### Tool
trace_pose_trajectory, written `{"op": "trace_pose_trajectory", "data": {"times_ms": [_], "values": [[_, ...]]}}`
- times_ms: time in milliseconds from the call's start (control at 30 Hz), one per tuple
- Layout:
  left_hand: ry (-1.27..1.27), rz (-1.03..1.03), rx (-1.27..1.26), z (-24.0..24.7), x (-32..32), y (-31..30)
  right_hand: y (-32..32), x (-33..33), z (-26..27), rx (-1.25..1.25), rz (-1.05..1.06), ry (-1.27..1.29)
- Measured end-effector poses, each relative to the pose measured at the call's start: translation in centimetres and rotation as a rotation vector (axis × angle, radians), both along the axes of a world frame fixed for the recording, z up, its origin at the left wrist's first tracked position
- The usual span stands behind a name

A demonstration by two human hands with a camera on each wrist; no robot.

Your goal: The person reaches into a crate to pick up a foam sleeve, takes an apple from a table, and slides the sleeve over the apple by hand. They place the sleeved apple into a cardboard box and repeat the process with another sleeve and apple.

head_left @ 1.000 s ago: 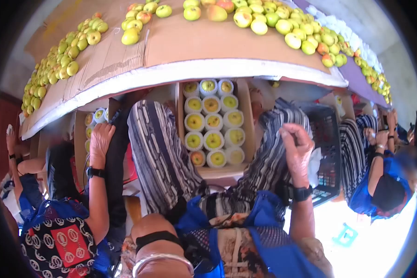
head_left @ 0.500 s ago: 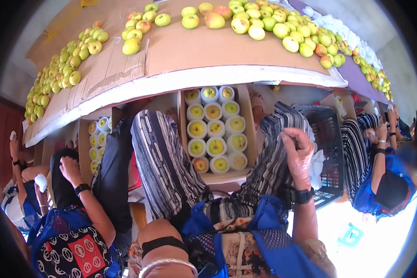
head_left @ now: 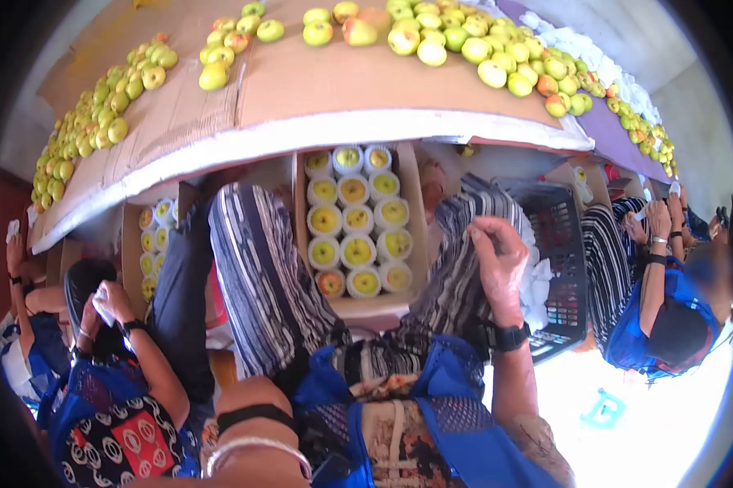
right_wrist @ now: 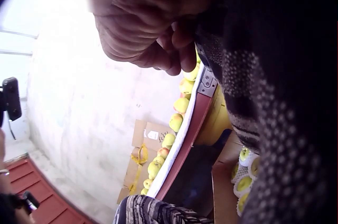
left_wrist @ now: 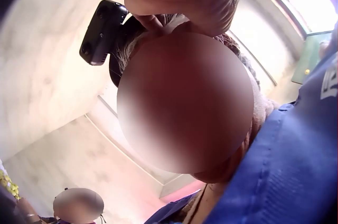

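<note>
My right hand (head_left: pixel 501 264) rests on the right knee in striped trousers (head_left: pixel 464 215), its fingers loosely curled and holding nothing. In the right wrist view that hand (right_wrist: pixel 153 23) hangs beside the striped cloth. My left arm bends up out of the head view. The left wrist view has my left hand (left_wrist: pixel 185 2) raised against the head, by the hair and a black camera (left_wrist: pixel 100 31); most of its fingers are hidden. Between the knees stands a cardboard box (head_left: pixel 358 307) with rows of apples (head_left: pixel 357 251) in white foam nets.
Loose apples (head_left: pixel 497 49) lie on the cardboard-covered table (head_left: pixel 326 89) ahead. A black crate (head_left: pixel 574 268) with white foam nets (head_left: pixel 536 281) stands right of the right knee. People sit at both sides; another apple box (head_left: pixel 130 244) is at the left.
The head view has shifted slightly. At the left, the neighbouring person's hands have come together around a white piece. My right hand remains on the knee.
</note>
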State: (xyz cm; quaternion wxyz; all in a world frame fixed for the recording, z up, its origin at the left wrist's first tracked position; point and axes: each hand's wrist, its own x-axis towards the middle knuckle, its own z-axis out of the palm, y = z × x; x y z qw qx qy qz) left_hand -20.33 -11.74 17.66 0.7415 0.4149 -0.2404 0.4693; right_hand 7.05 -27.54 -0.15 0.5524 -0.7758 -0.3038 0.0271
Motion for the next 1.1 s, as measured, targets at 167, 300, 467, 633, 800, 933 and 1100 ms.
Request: {"op": "trace_pose_trajectory", "data": {"times_ms": [167, 300, 467, 633, 800, 933, 1100], "values": [[-0.027, -0.023, 0.010, 0.0, 0.2, -0.5, 0.3, 0.3, -0.6, 0.048, -0.009, 0.031], [-0.056, -0.031, -0.020, 0.4, 0.3, -1.6, 0.2, -0.4, 0.0, 0.045, -0.004, 0.030], [-0.060, -0.041, -0.052, 0.8, 1.0, -1.8, -0.7, -0.4, 0.1, -0.013, 0.002, -0.023], [-0.068, -0.049, -0.048, 0.5, 1.4, -1.9, 0.2, -0.1, -0.7, 0.134, 0.025, 0.031], [-0.064, -0.046, -0.108, 1.0, 2.3, -1.9, -0.3, 0.0, -0.7, 0.058, 0.019, 0.010], [-0.043, 0.015, -0.152, 1.1, 3.1, -0.8, -0.2, 0.4, -1.0, 0.081, 0.012, 0.004], [0.151, 0.232, -0.348, -0.2, 5.9, 2.8, -0.4, 0.2, -0.4, 0.091, 0.018, -0.020]]}}
